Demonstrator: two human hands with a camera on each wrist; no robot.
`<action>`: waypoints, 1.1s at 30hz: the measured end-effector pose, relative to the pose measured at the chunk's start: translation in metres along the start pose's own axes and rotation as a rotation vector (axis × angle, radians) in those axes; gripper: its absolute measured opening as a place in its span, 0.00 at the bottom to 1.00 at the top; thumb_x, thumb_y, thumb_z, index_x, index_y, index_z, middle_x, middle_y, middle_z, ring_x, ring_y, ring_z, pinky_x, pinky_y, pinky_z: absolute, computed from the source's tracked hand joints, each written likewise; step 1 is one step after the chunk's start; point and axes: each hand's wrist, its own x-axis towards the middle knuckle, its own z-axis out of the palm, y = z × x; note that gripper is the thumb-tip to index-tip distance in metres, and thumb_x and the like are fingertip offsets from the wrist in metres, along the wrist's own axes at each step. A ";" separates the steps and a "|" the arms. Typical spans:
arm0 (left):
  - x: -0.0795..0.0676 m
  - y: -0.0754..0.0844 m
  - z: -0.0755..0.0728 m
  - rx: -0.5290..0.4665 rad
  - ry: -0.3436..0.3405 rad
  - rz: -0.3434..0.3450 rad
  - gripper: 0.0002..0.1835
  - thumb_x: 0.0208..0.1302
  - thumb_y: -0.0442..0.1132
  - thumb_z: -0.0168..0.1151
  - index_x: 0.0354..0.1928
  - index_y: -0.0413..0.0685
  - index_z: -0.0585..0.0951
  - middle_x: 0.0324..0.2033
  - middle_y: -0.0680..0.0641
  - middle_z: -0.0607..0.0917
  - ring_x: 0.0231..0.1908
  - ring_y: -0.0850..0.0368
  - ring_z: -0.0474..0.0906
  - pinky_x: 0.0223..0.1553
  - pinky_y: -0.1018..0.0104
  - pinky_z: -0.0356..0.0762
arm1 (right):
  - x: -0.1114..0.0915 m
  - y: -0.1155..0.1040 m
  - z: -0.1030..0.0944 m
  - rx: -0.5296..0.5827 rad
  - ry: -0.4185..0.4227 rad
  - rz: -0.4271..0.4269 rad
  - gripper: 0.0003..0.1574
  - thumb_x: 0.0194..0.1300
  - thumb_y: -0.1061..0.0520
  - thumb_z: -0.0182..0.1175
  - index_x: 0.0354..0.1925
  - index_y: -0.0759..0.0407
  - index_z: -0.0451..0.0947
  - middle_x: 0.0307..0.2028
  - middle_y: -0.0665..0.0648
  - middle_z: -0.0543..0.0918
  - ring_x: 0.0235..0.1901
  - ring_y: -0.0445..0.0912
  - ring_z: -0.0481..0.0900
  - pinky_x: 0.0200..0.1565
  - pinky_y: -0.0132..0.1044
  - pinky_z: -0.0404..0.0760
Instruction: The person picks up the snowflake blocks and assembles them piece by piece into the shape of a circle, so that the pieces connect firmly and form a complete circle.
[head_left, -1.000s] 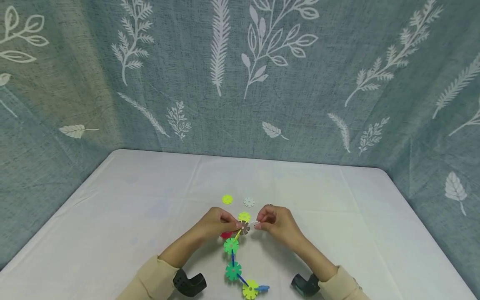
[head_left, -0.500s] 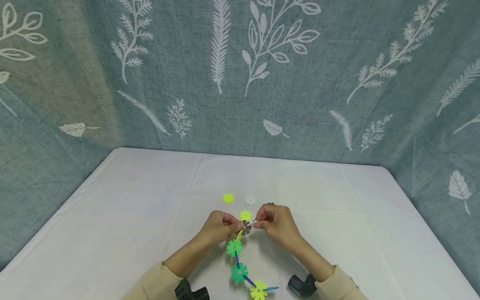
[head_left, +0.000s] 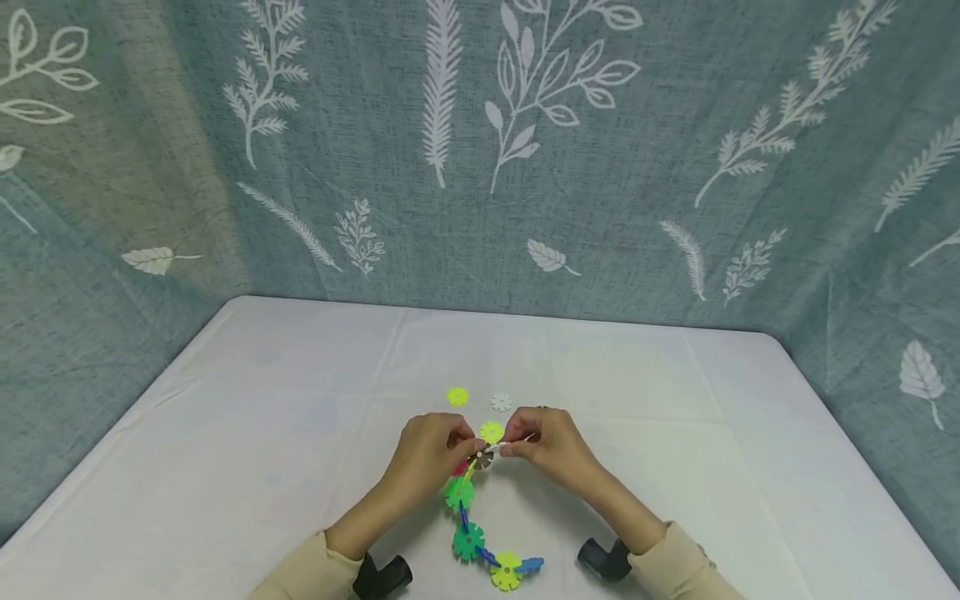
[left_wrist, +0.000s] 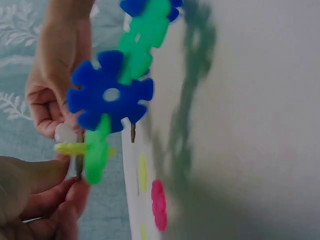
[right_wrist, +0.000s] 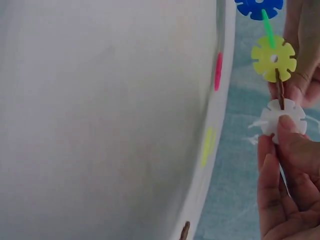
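Observation:
A chain of slotted-together notched plastic discs hangs from my left hand (head_left: 431, 458), which pinches the brown disc (head_left: 484, 461) near its top end. My right hand (head_left: 551, 446) holds a white disc (right_wrist: 271, 119) between thumb and fingers. In the right wrist view, the white disc's edge meets the brown disc (right_wrist: 280, 89), with the yellow disc (right_wrist: 273, 58) beyond. Lower down the chain come a green disc (head_left: 460, 493), a second green disc (head_left: 468, 542), a yellow disc (head_left: 507, 572) and a blue end disc (head_left: 529, 566).
Loose discs lie on the white table (head_left: 300, 400) beyond the hands: a yellow one (head_left: 457, 397), a white one (head_left: 501, 402) and another yellow one (head_left: 492, 431). A pinkish-red disc (left_wrist: 158, 205) lies under the left hand. One brown disc (right_wrist: 185, 231) is near the right hand.
My right hand has moved left, bringing the white disc up against the brown one. The hanging chain swung right, then back left.

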 end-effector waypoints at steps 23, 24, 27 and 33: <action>-0.008 -0.004 0.006 0.087 0.093 0.133 0.06 0.43 0.36 0.73 0.19 0.51 0.83 0.17 0.58 0.79 0.24 0.65 0.71 0.33 0.68 0.63 | 0.008 0.000 0.014 0.154 -0.033 0.018 0.05 0.51 0.66 0.65 0.29 0.64 0.79 0.27 0.60 0.84 0.27 0.37 0.80 0.32 0.26 0.77; -0.009 -0.005 0.005 0.082 0.087 0.122 0.06 0.43 0.36 0.72 0.19 0.51 0.82 0.17 0.58 0.79 0.24 0.65 0.71 0.34 0.68 0.63 | 0.009 0.001 0.014 0.170 -0.047 0.025 0.05 0.52 0.67 0.65 0.30 0.65 0.78 0.28 0.61 0.84 0.28 0.38 0.80 0.32 0.27 0.77; -0.011 -0.008 0.000 0.074 0.079 0.079 0.07 0.44 0.35 0.72 0.18 0.51 0.82 0.17 0.59 0.79 0.26 0.65 0.72 0.36 0.66 0.64 | 0.012 0.003 0.013 0.263 -0.104 0.088 0.08 0.54 0.69 0.62 0.36 0.69 0.77 0.34 0.65 0.84 0.31 0.42 0.83 0.36 0.29 0.79; -0.018 -0.016 -0.010 0.090 0.127 0.010 0.07 0.42 0.33 0.73 0.18 0.49 0.83 0.16 0.58 0.79 0.24 0.65 0.74 0.35 0.65 0.65 | 0.022 0.006 0.017 0.236 -0.182 0.189 0.14 0.57 0.65 0.60 0.44 0.68 0.79 0.29 0.63 0.82 0.25 0.42 0.79 0.31 0.29 0.78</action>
